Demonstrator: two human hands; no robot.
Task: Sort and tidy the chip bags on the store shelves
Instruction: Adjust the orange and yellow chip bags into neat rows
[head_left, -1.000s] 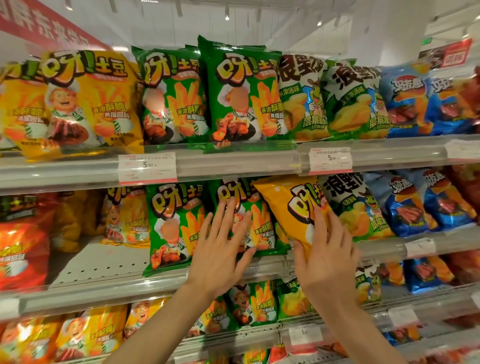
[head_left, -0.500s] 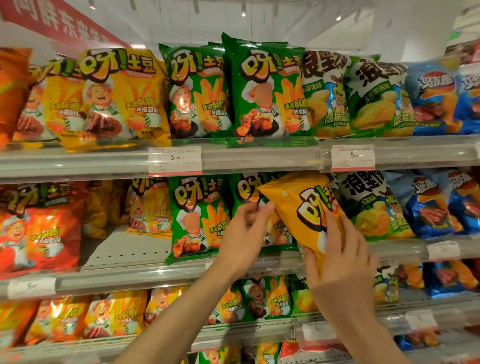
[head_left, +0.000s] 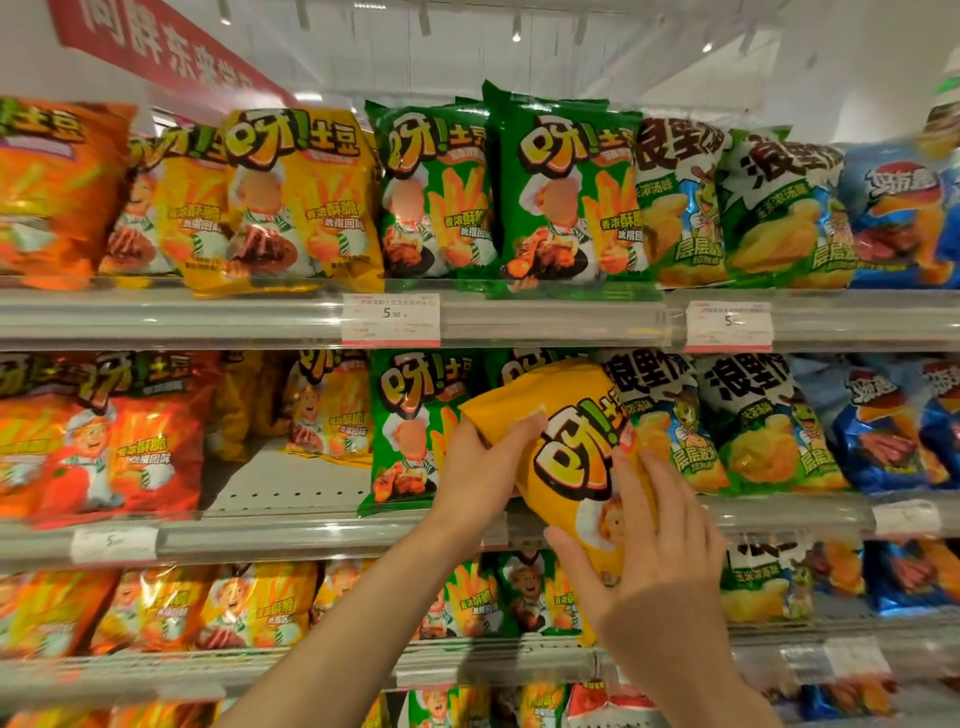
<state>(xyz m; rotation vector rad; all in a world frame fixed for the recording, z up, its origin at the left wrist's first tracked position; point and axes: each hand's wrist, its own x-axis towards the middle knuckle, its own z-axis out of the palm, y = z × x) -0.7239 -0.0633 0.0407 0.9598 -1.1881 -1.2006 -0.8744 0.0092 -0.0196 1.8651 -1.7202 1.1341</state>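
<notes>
Around your item: green chip bags (head_left: 415, 431) stand just left of it and behind it, light-green bags (head_left: 769, 421) to its right, blue bags (head_left: 883, 426) further right, red bags (head_left: 104, 436) far left. A bare gap (head_left: 291, 478) shows on the middle shelf (head_left: 322, 535). Price tags (head_left: 390, 319) clip the clear shelf rails; a red banner (head_left: 156, 47) hangs under a white ceiling.

Yellow chip bag (head_left: 571, 467): in front of the middle shelf, tilted, long axis running upper-left to lower-right, printed face towards you. Your left hand (head_left: 488, 457) pinches its upper-left corner; your right hand (head_left: 654, 551) clasps its lower end, fingers spread, probably thumb beneath.
</notes>
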